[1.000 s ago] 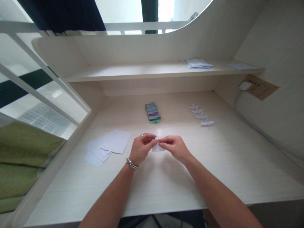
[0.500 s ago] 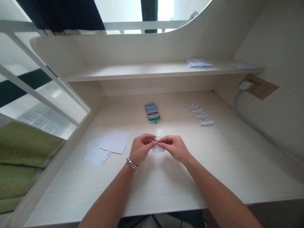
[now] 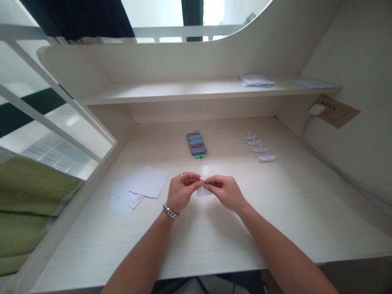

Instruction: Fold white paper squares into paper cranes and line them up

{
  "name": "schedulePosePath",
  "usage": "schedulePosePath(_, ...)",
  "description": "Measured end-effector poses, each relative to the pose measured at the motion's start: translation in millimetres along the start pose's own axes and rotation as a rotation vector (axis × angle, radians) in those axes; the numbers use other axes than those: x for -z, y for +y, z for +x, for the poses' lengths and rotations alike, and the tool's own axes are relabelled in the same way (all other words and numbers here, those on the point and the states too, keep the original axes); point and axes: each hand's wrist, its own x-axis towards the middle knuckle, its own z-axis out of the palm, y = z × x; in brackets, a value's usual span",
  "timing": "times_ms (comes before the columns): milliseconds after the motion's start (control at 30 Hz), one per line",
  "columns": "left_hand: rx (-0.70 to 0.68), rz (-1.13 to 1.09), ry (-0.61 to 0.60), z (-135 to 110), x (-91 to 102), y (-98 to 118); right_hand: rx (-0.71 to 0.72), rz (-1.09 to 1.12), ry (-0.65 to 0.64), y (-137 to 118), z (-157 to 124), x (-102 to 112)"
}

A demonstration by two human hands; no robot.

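Observation:
Between my two hands is a small folded piece of white paper (image 3: 203, 191), its lower part showing below my fingertips. My left hand (image 3: 183, 190), with a ring and a chain bracelet, pinches its upper left side between thumb and fingers. On the upper right side my right hand (image 3: 225, 191) pinches it the same way. The fingertips of both hands nearly meet, and they hide the top of the fold. Loose white paper sheets (image 3: 150, 182) lie overlapping to the left of my left hand. Several folded paper cranes (image 3: 260, 150) stand in a slanting row beyond my right hand.
A phone-like object (image 3: 197, 145), blurred out, lies past my hands on the desk (image 3: 294, 208). The shelf above holds a paper stack (image 3: 256, 80) and a flat sheet (image 3: 314, 84). From the right wall socket (image 3: 337, 112), a cable (image 3: 332, 165) runs down along the desk's side.
Both hands keep their pinch on the folded paper and have hardly moved. Slightly less of the paper's lower right corner shows now beside my right fingers.

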Motion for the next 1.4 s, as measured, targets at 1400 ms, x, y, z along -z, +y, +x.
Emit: schedulePosePath(1400,0.106,0.011,0.032,-0.2,1.4,4.7,-0.320,0.267,-0.083,-7.0,6.8,2.1)
